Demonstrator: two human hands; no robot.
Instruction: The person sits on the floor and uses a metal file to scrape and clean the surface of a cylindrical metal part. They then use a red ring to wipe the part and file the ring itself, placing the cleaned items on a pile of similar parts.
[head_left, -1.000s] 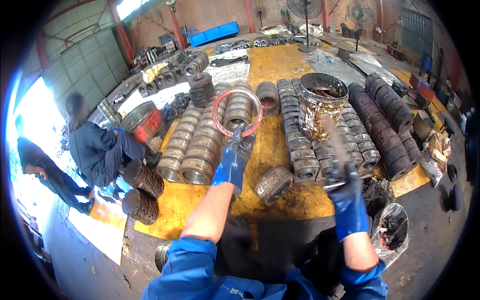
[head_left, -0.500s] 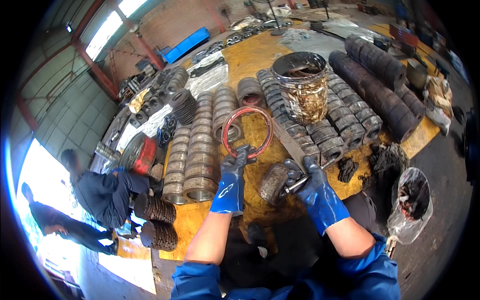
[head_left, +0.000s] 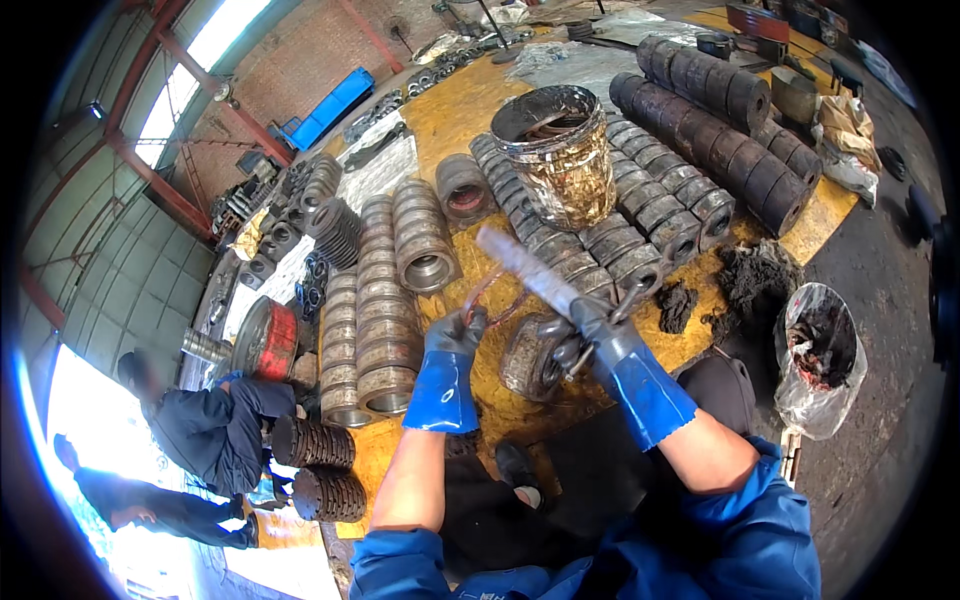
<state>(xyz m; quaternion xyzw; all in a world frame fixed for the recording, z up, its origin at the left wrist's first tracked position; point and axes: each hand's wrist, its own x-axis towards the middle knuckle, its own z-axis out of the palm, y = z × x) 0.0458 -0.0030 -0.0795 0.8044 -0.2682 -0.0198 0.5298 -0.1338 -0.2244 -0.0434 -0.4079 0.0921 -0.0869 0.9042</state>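
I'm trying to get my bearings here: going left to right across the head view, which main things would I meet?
Red-and-grey drum → gloved left hand → flat metal blade → gloved right hand → clear plastic bag.

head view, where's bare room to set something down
Bare yellow floor sheet lies between the bucket and the silvery sheet; dark floor is open right of the plastic bag. Cylinder rows crowd the space between bucket and dark cylinders.

Brick wall (head_left: 290, 78), blue container (head_left: 337, 107), co-worker (head_left: 212, 432) — seated
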